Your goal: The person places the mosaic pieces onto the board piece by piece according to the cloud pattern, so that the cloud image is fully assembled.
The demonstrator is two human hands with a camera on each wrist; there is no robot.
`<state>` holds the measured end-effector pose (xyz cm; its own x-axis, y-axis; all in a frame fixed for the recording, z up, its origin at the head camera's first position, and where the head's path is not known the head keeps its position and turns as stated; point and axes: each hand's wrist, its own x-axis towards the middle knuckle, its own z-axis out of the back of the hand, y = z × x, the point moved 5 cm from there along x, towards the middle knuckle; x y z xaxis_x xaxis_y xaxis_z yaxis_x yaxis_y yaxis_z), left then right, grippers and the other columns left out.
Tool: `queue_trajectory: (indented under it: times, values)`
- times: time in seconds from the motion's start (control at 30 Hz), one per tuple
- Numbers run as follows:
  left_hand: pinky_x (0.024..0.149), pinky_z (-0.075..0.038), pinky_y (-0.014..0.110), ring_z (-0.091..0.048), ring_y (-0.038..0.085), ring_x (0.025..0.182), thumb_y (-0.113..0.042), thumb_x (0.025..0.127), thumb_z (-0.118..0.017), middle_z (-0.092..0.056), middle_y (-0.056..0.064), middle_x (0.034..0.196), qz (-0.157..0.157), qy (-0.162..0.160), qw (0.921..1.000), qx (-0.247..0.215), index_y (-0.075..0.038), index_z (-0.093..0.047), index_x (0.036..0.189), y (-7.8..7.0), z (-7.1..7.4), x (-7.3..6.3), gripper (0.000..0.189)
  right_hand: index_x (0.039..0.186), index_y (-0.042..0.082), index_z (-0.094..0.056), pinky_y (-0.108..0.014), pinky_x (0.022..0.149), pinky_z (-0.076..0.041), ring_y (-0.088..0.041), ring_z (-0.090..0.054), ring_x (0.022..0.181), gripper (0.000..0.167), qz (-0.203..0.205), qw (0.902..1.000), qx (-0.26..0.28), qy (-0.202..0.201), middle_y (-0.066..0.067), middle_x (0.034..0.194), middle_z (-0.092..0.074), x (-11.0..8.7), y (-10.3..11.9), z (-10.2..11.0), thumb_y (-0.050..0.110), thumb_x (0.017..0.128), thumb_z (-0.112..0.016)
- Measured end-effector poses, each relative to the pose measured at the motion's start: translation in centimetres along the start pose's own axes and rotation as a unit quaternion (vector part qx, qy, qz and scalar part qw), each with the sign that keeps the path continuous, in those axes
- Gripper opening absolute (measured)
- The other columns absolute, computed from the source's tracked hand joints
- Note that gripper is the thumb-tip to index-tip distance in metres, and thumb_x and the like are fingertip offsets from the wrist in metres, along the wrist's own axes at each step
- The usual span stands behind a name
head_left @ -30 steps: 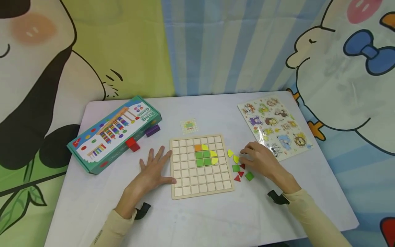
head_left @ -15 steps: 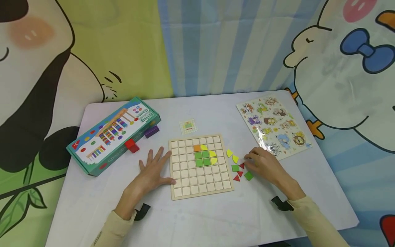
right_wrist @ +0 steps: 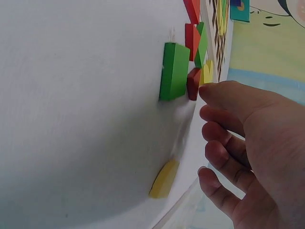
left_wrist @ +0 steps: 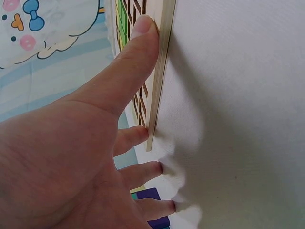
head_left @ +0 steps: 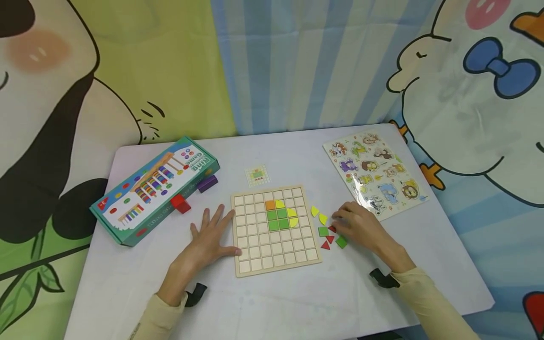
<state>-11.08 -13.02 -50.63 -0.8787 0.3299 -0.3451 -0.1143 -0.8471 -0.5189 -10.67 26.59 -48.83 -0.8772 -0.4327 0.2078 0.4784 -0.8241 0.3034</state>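
Observation:
A wooden grid board holds green squares, an orange square and several yellow quarter-round pieces. My left hand is spread at the board's left side, thumb on its edge and fingertips down by it. My right hand hovers over loose pieces right of the board, fingers loosely bent with nothing between them. Near it lie red triangles, green squares and yellow pieces. Under the hand, the right wrist view shows another yellow piece on the table, hidden in the head view.
A small pattern card lies behind the board. At the left sits a green game box, with a red block and a purple block against it. An animal sticker sheet lies at the back right of the white table.
My right hand has drawn slightly back from the yellow pieces, towards me. The left hand stays at the board, and the pieces on the grid look the same.

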Motion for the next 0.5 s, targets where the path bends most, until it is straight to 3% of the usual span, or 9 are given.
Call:
queue_trajectory:
  times: [0.2, 0.5]
  values:
    - [0.104, 0.004, 0.087, 0.008, 0.056, 0.152, -0.046, 0.072, -0.089, -0.005, 0.02, 0.171, 0.0, -0.001, 1.0, 0.002, -0.018, -0.025, 0.162, 0.1, -0.1, 0.0, 0.114, 0.104, 0.009, -0.079, -0.031, 0.072, -0.055, -0.013, -0.061, 0.087, 0.023, 0.013, 0.9999, 0.005, 0.005, 0.0, 0.098, -0.067, 0.8, 0.7, -0.4, 0.018, 0.083, -0.084]
    - [0.104, 0.004, 0.087, 0.009, 0.056, 0.152, -0.045, 0.071, -0.09, -0.005, 0.02, 0.171, 0.0, -0.001, 1.0, -0.003, -0.018, -0.025, 0.163, 0.0, -0.1, -0.1, 0.116, 0.112, 0.012, -0.078, -0.028, 0.071, -0.053, -0.012, -0.059, 0.087, 0.027, 0.035, 0.9984, 0.012, 0.044, -0.001, 0.1, -0.065, 2.0, 1.6, -1.0, 0.011, 0.085, -0.081]
